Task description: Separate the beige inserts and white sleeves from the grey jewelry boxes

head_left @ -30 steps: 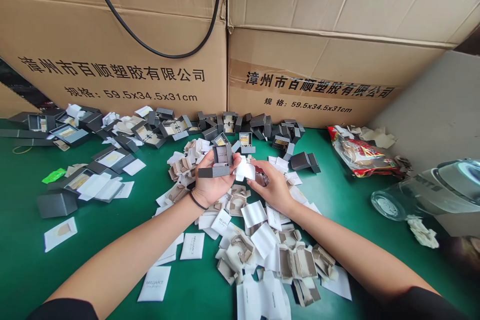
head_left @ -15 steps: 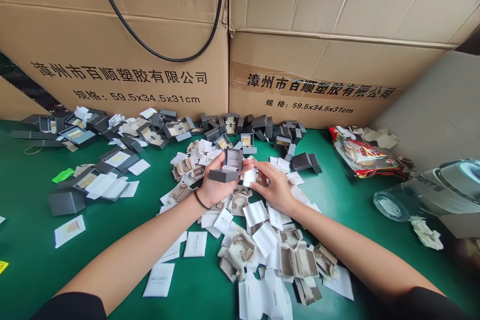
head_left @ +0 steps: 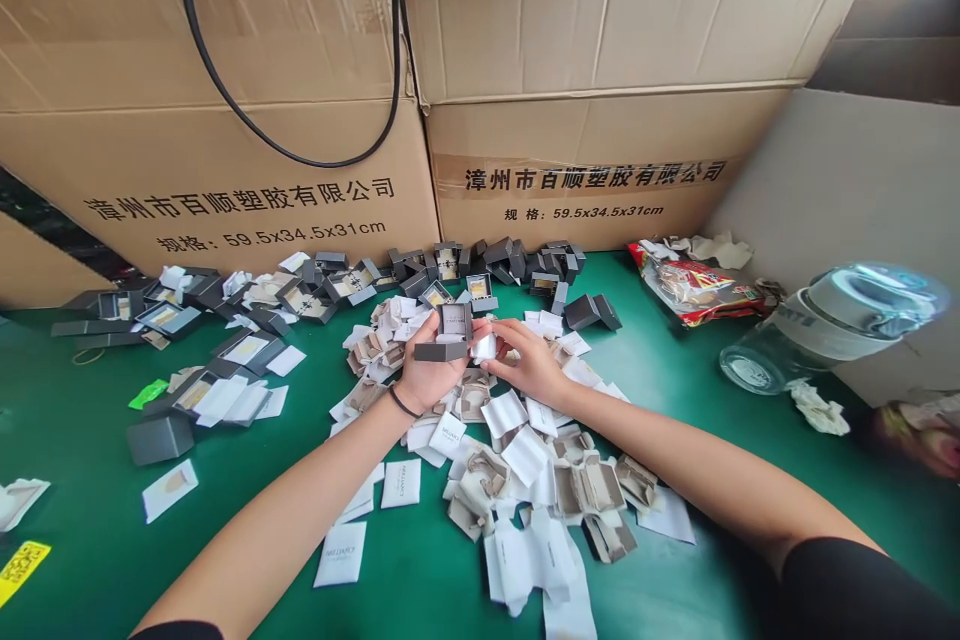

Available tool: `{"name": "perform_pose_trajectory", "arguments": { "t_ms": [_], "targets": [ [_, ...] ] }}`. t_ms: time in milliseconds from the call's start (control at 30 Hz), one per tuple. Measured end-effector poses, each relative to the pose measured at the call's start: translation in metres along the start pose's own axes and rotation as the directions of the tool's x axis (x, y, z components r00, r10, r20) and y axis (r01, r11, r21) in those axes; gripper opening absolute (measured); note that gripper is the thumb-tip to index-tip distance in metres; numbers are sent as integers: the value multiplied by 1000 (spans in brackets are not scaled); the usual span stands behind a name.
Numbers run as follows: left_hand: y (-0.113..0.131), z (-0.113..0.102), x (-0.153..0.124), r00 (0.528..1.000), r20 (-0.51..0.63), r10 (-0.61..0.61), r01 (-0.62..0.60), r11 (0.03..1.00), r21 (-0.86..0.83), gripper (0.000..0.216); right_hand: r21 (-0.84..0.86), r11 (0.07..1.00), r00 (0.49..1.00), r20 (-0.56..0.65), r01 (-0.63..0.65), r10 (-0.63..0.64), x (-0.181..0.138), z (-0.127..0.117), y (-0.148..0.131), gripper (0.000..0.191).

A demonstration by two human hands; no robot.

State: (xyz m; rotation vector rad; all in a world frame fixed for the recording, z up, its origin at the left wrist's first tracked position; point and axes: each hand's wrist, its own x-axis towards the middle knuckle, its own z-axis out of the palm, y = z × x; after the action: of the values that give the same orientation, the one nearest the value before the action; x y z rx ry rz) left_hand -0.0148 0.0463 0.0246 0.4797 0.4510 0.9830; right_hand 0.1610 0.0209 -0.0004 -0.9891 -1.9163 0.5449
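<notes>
My left hand (head_left: pixel 429 370) is closed around a small dark grey jewelry box (head_left: pixel 441 351), its lid standing up and its light lining showing. Just right of the box, my right hand (head_left: pixel 529 360) pinches a small white card piece (head_left: pixel 484 347) between thumb and fingers. Beneath both hands spreads a heap of white folded card inserts (head_left: pixel 525 455), many torn open to their grey-brown insides. Printed white cards (head_left: pixel 401 483) lie flat near my left forearm.
Several dark boxes (head_left: pixel 510 260) line the back, against large cardboard cartons (head_left: pixel 315 210). More boxes (head_left: pixel 160 438) and cards sit at left. A red snack bag (head_left: pixel 694 288) and a clear bottle (head_left: pixel 817 330) stand right. A black cable (head_left: pixel 300 155) hangs above.
The camera view has tilted up and turned slightly right, so the scene shifts in the picture. Both hands keep the same hold, box in the left and white piece in the right.
</notes>
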Motion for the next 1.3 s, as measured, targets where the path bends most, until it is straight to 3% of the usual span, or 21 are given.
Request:
{"name": "perform_pose_trajectory", "arguments": {
  "t_ms": [367,600,700,767,1000,1300],
  "targets": [
    [0,1,-3,998,52,22,-24,999,38,38,-42,995,996,-11,-93,93,3,0,2,31],
    [-7,0,2,993,7,120,-119,980,159,52,160,956,931,-233,-247,279,1,-3,13,33],
    [-9,-1,1,995,4,96,-94,960,264,58,285,927,891,-311,-244,331,2,-4,17,37],
    [-10,0,0,997,-18,78,-69,945,321,62,306,927,890,-329,-217,317,2,-4,17,38],
    [-10,8,-3,998,-47,50,-29,931,363,66,96,985,979,-128,-145,156,1,-8,2,37],
    [-15,6,0,990,-86,115,-82,945,317,59,26,980,980,-33,-197,198,2,-8,5,37]
  ]
}}
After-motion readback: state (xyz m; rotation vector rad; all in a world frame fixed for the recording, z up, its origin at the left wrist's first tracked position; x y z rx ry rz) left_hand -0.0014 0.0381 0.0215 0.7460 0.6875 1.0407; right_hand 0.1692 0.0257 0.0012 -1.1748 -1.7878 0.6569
